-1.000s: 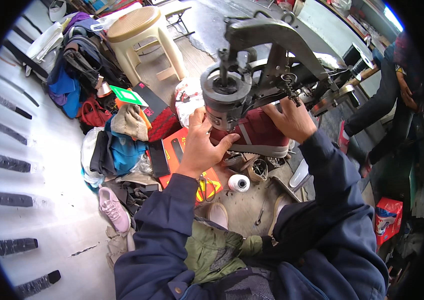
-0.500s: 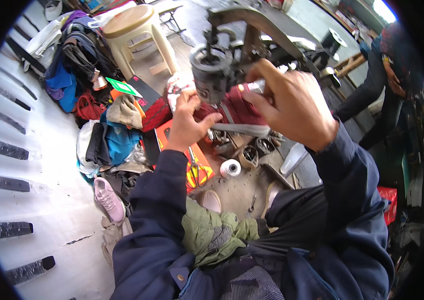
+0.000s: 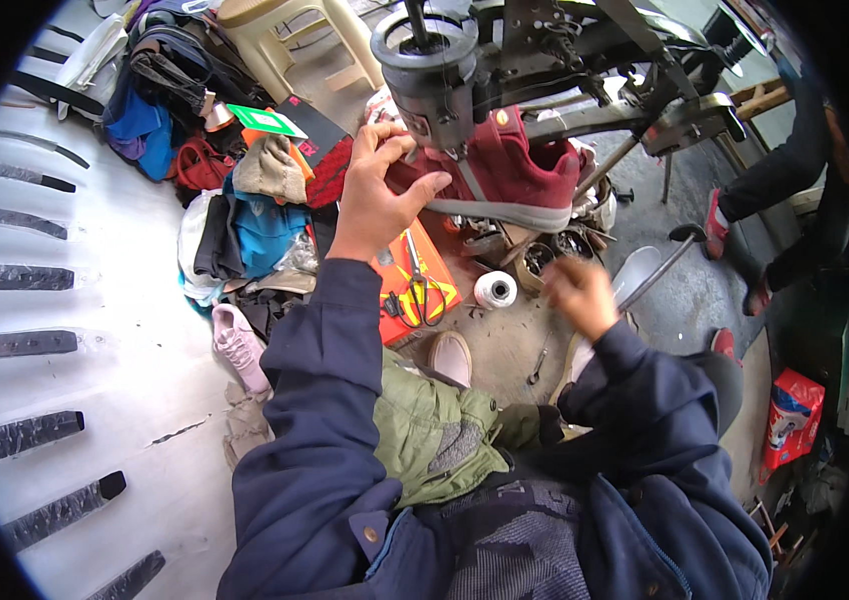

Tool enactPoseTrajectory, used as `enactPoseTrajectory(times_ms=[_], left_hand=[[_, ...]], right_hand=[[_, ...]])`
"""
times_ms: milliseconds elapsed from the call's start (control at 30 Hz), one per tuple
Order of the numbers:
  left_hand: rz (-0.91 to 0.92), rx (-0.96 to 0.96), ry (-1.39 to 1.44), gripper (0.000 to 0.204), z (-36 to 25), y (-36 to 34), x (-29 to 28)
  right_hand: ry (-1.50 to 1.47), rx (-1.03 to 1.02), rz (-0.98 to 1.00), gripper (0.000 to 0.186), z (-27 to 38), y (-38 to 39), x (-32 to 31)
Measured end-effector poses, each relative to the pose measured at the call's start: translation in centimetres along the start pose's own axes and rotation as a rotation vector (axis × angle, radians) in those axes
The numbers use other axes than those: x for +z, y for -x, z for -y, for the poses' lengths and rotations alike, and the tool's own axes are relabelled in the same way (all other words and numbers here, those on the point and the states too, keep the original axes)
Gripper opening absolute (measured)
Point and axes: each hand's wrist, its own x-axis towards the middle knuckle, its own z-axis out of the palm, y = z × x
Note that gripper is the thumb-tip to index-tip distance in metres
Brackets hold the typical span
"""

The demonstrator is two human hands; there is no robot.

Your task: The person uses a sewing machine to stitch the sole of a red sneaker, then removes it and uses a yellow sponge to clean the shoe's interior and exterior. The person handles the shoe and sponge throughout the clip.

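Note:
A maroon sneaker (image 3: 535,170) with a pale sole sits under the grey cylindrical head of a sewing machine (image 3: 432,80), around the machine's lower arm. My left hand (image 3: 375,195) has thumb and fingers closed about the shoe's toe end, beside the needle area. My right hand (image 3: 582,297) is lowered over the floor, below and right of the shoe. Its fingers are curled but smeared by motion, so whether it holds anything cannot be made out. A metal rod (image 3: 657,268) with a dark end slants up from beside it.
Below the shoe lie a white thread spool (image 3: 496,290), tins of small parts (image 3: 535,262) and scissors (image 3: 421,285) on an orange box (image 3: 445,265). Bags (image 3: 160,100), a stool (image 3: 295,40) and a pink shoe (image 3: 237,345) stand left. Another person's legs (image 3: 775,180) are right.
My right hand has dropped from beside the machine to low near the floor. My left hand stays at the shoe's toe. The view has shifted, and more of the shoe shows.

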Motion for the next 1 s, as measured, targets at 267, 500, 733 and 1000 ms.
enactPoseTrajectory(times_ms=[267,500,733,1000], left_hand=[[-0.040,0.005,0.025,0.041,-0.7,0.3,-0.8],[-0.166,0.119,-0.126,0.027,-1.1,0.2,0.3],[-0.257,0.157,-0.157,0.017,-1.5,0.2,0.7],[-0.161,0.048,-0.132,0.021,-2.2,0.4,0.8]], right_hand=[[0.320,-0.120,0.436,0.045,-4.9,0.4,10.6],[0.245,-0.167,0.384,0.055,-6.0,-3.5,17.2],[0.274,-0.065,0.303,0.035,-8.8,-4.3,21.7],[0.333,0.003,0.475,0.046,-10.1,-3.7,22.9]])
